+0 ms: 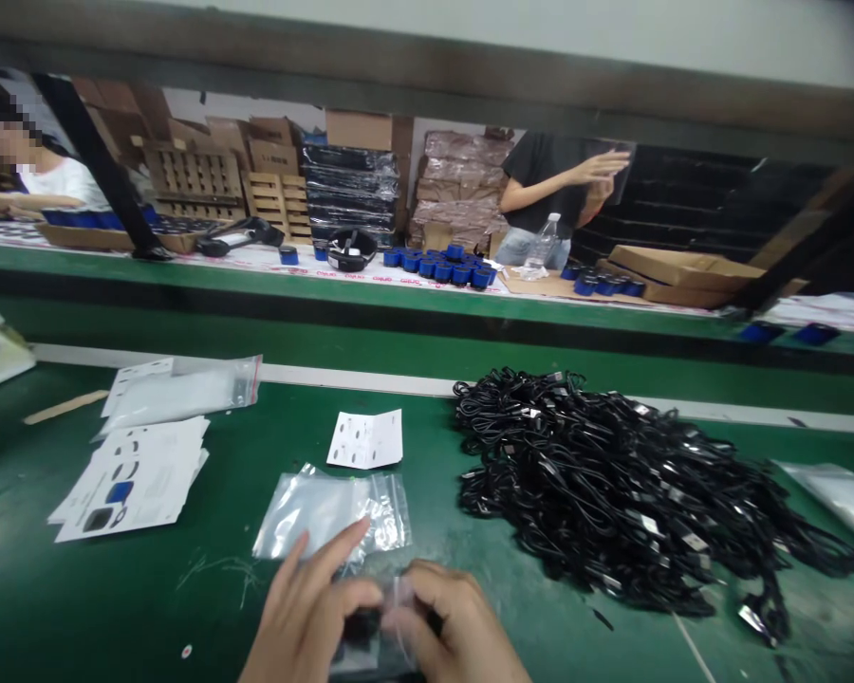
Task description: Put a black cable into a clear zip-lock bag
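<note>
Hands: left hand (pixel 306 617) and right hand (pixel 455 621) met, pinching a crinkled clear bag (pixel 370 636).
Beside: glossy tangled black cables (pixel 612 484).
Ahead: flat folded leaflet (pixel 366 439).

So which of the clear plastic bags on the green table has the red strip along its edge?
The clear bag at the far left, above the stack of printed cards. The clear bag just beyond the hands shows no red, nor does the one at the right edge.

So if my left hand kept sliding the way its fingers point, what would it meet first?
Most likely the clear zip bag lying just beyond the left hand; the fingertips seem already at its edge.
</note>
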Demonstrator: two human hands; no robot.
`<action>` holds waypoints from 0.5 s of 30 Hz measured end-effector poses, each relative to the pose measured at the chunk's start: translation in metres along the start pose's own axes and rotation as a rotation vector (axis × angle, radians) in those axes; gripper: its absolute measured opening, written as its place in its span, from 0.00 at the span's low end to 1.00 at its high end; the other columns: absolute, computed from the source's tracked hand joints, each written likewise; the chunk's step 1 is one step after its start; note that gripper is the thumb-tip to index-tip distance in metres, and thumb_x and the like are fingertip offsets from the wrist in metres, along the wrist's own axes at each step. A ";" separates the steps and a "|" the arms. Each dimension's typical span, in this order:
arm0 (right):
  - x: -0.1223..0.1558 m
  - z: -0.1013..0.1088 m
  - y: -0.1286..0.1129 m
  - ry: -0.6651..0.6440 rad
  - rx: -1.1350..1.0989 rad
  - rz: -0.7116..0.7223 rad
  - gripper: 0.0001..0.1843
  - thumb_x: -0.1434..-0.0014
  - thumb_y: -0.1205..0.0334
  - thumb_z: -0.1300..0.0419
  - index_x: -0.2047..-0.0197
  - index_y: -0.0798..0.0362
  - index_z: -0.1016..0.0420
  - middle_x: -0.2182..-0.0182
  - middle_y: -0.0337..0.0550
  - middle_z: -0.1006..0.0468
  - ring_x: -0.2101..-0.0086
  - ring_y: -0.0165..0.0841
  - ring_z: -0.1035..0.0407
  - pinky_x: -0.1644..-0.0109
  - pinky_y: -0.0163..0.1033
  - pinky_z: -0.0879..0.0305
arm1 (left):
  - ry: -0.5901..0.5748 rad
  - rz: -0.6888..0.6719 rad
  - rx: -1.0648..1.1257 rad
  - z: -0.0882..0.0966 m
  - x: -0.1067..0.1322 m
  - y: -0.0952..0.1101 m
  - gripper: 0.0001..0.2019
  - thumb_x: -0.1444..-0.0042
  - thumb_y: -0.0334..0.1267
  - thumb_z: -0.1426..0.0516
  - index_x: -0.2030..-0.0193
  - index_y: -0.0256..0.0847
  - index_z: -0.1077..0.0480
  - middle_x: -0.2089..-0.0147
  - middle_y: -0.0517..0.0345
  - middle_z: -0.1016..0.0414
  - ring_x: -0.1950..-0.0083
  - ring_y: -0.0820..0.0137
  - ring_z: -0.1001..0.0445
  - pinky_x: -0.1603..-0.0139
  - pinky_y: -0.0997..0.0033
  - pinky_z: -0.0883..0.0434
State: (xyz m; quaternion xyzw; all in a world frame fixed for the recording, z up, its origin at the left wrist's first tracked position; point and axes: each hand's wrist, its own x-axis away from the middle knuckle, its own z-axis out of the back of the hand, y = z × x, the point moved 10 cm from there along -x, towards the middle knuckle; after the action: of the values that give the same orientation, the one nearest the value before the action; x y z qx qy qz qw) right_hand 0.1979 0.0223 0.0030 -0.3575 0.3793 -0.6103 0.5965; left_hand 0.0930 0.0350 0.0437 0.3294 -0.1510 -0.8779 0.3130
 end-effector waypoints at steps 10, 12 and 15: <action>0.006 0.004 0.015 0.019 -0.479 -0.110 0.12 0.50 0.60 0.37 0.61 0.53 0.25 0.71 0.40 0.22 0.72 0.31 0.29 0.68 0.32 0.35 | -0.433 0.634 0.539 -0.032 -0.001 -0.043 0.12 0.50 0.49 0.42 0.72 0.42 0.30 0.76 0.65 0.29 0.73 0.70 0.30 0.72 0.77 0.34; 0.007 0.003 0.019 0.050 -0.401 -0.093 0.10 0.52 0.62 0.36 0.65 0.55 0.25 0.74 0.40 0.23 0.74 0.30 0.31 0.68 0.32 0.36 | -0.376 0.697 0.566 -0.034 0.004 -0.049 0.14 0.50 0.51 0.42 0.75 0.41 0.33 0.78 0.66 0.35 0.74 0.72 0.34 0.73 0.77 0.38; 0.008 0.006 0.023 0.154 -0.297 -0.088 0.07 0.47 0.61 0.41 0.73 0.55 0.26 0.79 0.38 0.26 0.77 0.28 0.34 0.71 0.31 0.39 | -0.333 0.734 0.627 -0.034 0.008 -0.052 0.17 0.50 0.53 0.42 0.76 0.41 0.34 0.78 0.67 0.40 0.74 0.73 0.39 0.72 0.77 0.41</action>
State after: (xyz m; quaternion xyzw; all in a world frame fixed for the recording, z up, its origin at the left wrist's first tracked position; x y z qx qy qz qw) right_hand 0.2141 0.0142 -0.0149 -0.4101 0.4938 -0.5986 0.4792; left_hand 0.0882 0.0675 -0.0096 0.1883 -0.5607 -0.6633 0.4584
